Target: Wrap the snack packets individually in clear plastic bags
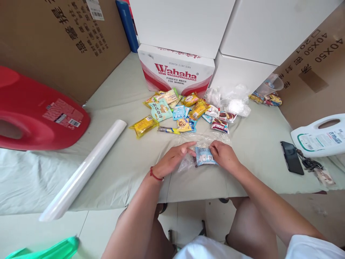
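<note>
While a red jug (64,111) takes up the far left of the cloth-covered tabletop (113,180), a long white roll (86,169) lies aslant just to its right, its near end reaching the front edge. Next along, a yellow packet (144,126) lies at the left end of a loose heap of snack packets (178,113), with a Wahaha carton (178,72) standing behind them.

Nearer the front, the left hand (174,155) is loosely open with its fingers stretched to the right; it appears to grip nothing, and whether its fingertips touch the blue packet (204,156) or stop just beside it, I cannot tell. That packet lies between the two hands, near the front edge of the tabletop, and clear plastic (221,137) spreads around it. The right hand (225,154) is closed, thumb against curled fingers, and seems to pinch the packet's right side.

The step in hand looks to be handling this one packet at the clear plastic, apart from the heap. As I judge it, the next move calls for a steady right pinch and a light left hand, with the thin plastic kept from snagging on the fingers.

Farther right are crumpled clear bags (238,104), then a black phone (291,157) and a white bottle (323,135).
</note>
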Tool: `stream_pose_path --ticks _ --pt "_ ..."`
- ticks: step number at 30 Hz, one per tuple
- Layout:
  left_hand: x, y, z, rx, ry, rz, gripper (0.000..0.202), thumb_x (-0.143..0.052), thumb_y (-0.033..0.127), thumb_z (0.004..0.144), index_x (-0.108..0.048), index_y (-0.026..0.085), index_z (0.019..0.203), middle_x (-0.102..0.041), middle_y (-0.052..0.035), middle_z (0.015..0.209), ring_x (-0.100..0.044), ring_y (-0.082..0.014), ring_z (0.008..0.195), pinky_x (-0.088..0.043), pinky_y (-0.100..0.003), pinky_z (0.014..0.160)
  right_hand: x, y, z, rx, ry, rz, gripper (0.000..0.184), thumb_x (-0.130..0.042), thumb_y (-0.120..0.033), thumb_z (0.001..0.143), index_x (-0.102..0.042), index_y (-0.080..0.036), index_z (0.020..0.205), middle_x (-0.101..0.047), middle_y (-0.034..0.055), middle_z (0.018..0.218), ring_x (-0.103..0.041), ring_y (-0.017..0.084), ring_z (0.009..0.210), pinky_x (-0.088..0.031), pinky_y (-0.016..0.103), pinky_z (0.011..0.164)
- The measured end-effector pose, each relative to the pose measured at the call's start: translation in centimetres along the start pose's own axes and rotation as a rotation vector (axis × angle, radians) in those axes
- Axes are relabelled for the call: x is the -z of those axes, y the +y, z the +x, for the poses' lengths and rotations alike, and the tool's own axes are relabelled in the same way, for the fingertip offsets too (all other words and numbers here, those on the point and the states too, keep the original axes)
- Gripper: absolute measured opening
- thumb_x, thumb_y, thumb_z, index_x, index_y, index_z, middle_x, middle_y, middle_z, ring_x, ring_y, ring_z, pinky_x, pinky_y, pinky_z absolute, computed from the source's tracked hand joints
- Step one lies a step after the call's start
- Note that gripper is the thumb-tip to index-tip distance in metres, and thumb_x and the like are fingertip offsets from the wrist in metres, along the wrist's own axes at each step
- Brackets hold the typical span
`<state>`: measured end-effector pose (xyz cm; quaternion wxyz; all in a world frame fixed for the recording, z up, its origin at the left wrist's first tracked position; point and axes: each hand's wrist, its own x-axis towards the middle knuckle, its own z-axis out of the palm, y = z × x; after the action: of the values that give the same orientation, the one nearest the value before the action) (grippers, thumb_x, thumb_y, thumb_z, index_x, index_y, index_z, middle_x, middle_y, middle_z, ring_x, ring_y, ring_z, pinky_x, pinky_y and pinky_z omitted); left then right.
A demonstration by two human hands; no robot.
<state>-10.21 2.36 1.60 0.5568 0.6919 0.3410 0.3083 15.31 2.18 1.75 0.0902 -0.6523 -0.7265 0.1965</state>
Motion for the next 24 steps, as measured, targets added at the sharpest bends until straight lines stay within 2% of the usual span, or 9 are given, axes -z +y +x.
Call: stream_pose_path --ticks 3,6,9,11,14,16,18,21,24 --pt "1.2 -0.1 -0.9 0.081 -0.063 0.024 0.088 -0.072 0.061 0.081 -0.042 0.022 0.154 -0.077 -0.0081 0.113 -0.068 -0.0268 0.110 -0.050 -0.040 0.099 0.1 -0.7 -0.4 -0.008 0.012 -0.059 0.019 -0.045 -0.025 0.099 -0.061 -0.021 0.090 -0.071 0.0063 0.092 -0.061 0.020 0.079 -0.036 0.027 0.067" --pt "2.0 -1.0 -0.8 0.233 0.109 0.040 0.061 -0.073 0.051 0.079 -0.063 0.018 0.130 -0.075 -0.0037 0.089 -0.069 -0.0217 0.087 -0.053 -0.035 0.085 0.5 -0.8 -0.4 0.000 -0.043 -0.019 0.020 -0.045 -0.024 0.098 -0.061 -0.021 0.087 -0.070 0.0047 0.088 -0.059 0.018 0.075 -0.035 0.027 0.065" --pt "2.4 -2.1 -0.1 0.353 0.461 0.163 0.036 -0.065 0.043 0.082 -0.070 0.017 0.107 -0.070 -0.0030 0.079 -0.065 -0.0212 0.075 -0.052 -0.036 0.077 0.8 -0.3 -0.4 0.015 -0.124 0.086 0.020 -0.047 -0.026 0.098 -0.062 -0.022 0.086 -0.067 0.0011 0.077 -0.056 0.016 0.067 -0.034 0.026 0.063" --pt "2.0 -2.3 0.2 0.335 0.793 0.376 0.027 -0.062 0.035 0.083 -0.070 0.017 0.101 -0.070 -0.0063 0.084 -0.065 -0.0251 0.082 -0.052 -0.042 0.082 0.8 -0.1 -0.5 0.006 -0.133 0.128 0.020 -0.048 -0.029 0.098 -0.063 -0.022 0.087 -0.066 -0.0002 0.072 -0.055 0.016 0.064 -0.034 0.026 0.061" --pt "-0.1 -1.6 0.1 0.019 1.166 0.745 0.018 -0.055 0.025 0.089 -0.070 0.019 0.097 -0.069 -0.0120 0.096 -0.062 -0.0293 0.099 -0.048 -0.048 0.091 0.6 -0.2 -0.8 -0.005 -0.098 0.106 0.021 -0.048 -0.031 0.099 -0.064 -0.023 0.088 -0.067 0.0003 0.074 -0.056 0.017 0.065 -0.034 0.026 0.062" --pt "-2.3 -0.8 -0.1 -0.288 1.060 0.888 0.016 -0.056 0.020 0.090 -0.070 0.021 0.100 -0.068 -0.0093 0.090 -0.063 -0.0268 0.094 -0.047 -0.045 0.088 0.5 -0.6 -1.0 0.023 -0.077 0.069 0.022 -0.047 -0.030 0.099 -0.064 -0.023 0.088 -0.069 0.0015 0.078 -0.057 0.017 0.068 -0.034 0.026 0.063" --pt "-4.6 -0.3 -0.1 -0.527 0.708 0.919 0.022 -0.056 0.016 0.091 -0.069 0.022 0.108 -0.071 -0.0081 0.094 -0.063 -0.0244 0.096 -0.046 -0.042 0.087 0.5 -1.0 -1.0 0.059 -0.067 0.053 0.022 -0.047 -0.029 0.098 -0.065 -0.022 0.087 -0.070 0.0024 0.081 -0.059 0.017 0.070 -0.035 0.026 0.065" --pt "-7.1 -0.3 0.6 -0.477 0.263 0.949 0.025 -0.050 0.015 0.096 -0.069 0.022 0.111 -0.074 -0.0082 0.107 -0.062 -0.0232 0.101 -0.042 -0.040 0.081 0.8 -0.6 -0.8 0.066 -0.096 0.104 0.022 -0.049 -0.032 0.097 -0.066 -0.022 0.088 -0.069 0.0010 0.075 -0.057 0.016 0.066 -0.036 0.026 0.063" --pt "-8.0 -0.7 1.3 -0.329 0.171 0.951 0.022 -0.049 0.018 0.099 -0.070 0.020 0.107 -0.074 -0.0079 0.106 -0.059 -0.0236 0.097 -0.039 -0.042 0.079 1.6 1.3 -0.3 0.037 -0.149 0.194 0.025 -0.051 -0.039 0.097 -0.068 -0.022 0.090 -0.065 -0.0014 0.068 -0.054 0.015 0.061 -0.036 0.025 0.060"
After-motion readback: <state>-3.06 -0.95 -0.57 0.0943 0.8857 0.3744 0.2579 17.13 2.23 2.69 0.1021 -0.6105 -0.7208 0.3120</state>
